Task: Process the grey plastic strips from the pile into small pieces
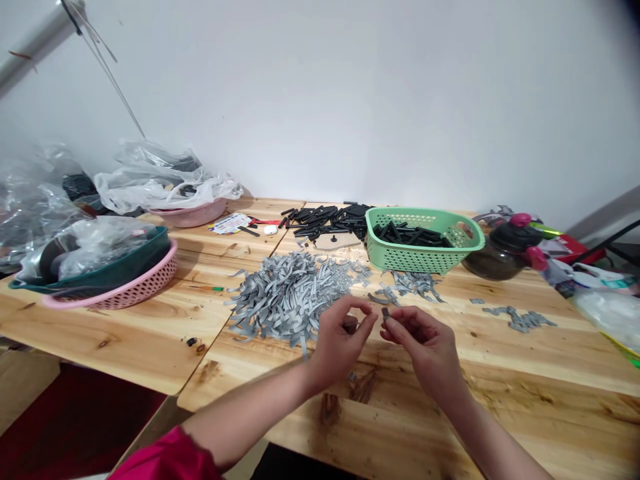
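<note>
My right hand (427,343) is closed, with thumb and fingers pinching a small dark grey strip piece (385,313) that sticks up from the fingertips. Just left of it is my left hand (343,337), its fingers curled and its thumb and index tips almost together. Whatever lies inside those left fingers is too small or hidden to make out. Both hands are held over the near part of the wooden table (400,420). Behind my left hand spreads a large heap of grey strips (285,293).
A green basket (425,257) holds black sticks, beside a pile of black sticks (330,219). Small grey pieces (523,319) lie at right, near a dark glass pot (505,250). Pink basket (125,287) and plastic bags (165,180) stand at left.
</note>
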A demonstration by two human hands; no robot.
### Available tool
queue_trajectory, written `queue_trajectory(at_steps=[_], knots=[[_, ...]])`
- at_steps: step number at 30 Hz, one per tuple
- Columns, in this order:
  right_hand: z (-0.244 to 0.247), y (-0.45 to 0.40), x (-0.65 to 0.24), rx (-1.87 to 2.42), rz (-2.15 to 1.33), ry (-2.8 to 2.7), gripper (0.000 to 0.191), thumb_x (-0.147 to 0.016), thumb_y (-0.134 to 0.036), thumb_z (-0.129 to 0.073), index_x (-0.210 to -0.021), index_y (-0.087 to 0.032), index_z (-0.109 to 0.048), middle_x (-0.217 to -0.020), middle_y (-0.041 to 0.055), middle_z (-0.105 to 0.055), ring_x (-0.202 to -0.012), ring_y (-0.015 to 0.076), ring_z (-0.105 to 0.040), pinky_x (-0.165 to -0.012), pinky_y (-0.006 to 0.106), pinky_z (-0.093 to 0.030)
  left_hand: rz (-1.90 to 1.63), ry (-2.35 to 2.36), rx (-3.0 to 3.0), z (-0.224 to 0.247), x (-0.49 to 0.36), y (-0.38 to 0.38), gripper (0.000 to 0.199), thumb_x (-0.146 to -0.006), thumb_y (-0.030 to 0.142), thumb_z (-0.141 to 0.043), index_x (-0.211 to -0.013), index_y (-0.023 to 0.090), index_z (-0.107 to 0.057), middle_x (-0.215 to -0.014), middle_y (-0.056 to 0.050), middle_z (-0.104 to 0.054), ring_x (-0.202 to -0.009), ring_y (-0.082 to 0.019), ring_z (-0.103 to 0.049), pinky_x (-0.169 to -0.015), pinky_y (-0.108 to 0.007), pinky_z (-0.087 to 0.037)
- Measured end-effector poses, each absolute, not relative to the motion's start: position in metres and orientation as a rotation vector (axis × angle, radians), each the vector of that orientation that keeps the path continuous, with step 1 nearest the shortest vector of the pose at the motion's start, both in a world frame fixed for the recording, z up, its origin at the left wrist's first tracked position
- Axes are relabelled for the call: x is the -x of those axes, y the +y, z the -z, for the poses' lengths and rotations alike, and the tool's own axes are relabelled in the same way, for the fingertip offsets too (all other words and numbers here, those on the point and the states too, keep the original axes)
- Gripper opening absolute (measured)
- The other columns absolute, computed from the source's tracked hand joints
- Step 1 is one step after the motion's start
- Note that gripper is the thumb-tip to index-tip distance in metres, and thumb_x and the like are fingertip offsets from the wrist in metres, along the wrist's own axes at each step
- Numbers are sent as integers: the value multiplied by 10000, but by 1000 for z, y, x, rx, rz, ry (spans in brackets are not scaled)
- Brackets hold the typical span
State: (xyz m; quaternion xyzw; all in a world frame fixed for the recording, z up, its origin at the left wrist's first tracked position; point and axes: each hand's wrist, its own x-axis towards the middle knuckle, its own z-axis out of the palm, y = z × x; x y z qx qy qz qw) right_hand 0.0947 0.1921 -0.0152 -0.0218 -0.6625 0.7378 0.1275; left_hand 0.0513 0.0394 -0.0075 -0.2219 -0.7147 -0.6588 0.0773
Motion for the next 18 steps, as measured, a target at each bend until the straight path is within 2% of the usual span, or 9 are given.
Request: queue_trajectory(at_steps=[4, 6, 8, 13, 18], knots=[[16, 192, -93, 30, -2192, -1930, 197, -767, -338, -770, -875, -184, -713, -808, 28, -673, -720, 139, -658, -687, 262, -625, 1748, -2033, 898, 5, -50, 36, 93, -852, 228, -641, -828, 189, -723, -873, -79, -722, -761, -144, -644, -560, -214, -451], [16, 191, -93, -5, -2208, -1931, 189, -778, -335, -762, -887, -186, -719, -819, 30, -679, -730, 140, -665, -690, 260, -626, 1758, -2036, 953, 3, -47, 35, 102, -852, 215, -644, -858, 199, -745, -847, -72, -737, -732, -139, -646, -579, -225, -463], [15, 191, -94, -11, -2221, -1923, 189, -784, -335, -758, -899, -188, -722, -815, 33, -686, -728, 141, -673, -701, 263, -627, 1825, -2071, 964, 2, -45, 35, 105, -835, 225, -669, -885, 198, -758, -832, -68, -743, -647, -115, -606, -536, -219, -429], [16, 191, -94, 0, -2256, -1907, 201, -789, -346, -756, -916, -191, -729, -807, 38, -695, -713, 141, -684, -721, 279, -630, 2139, -2110, 796, 3, -46, 38, 142, -774, 274, -736, -830, 143, -746, -761, -62, -721, -459, -37, -374, -434, -198, -260], [16, 190, -94, 16, -2292, -1887, 220, -772, -358, -770, -898, -182, -730, -846, 50, -694, -745, 157, -686, -765, 321, -629, 2265, -2130, 702, 3, -47, 39, 174, -765, 291, -735, -787, 119, -719, -777, -62, -705, -457, -22, -360, -432, -186, -232]])
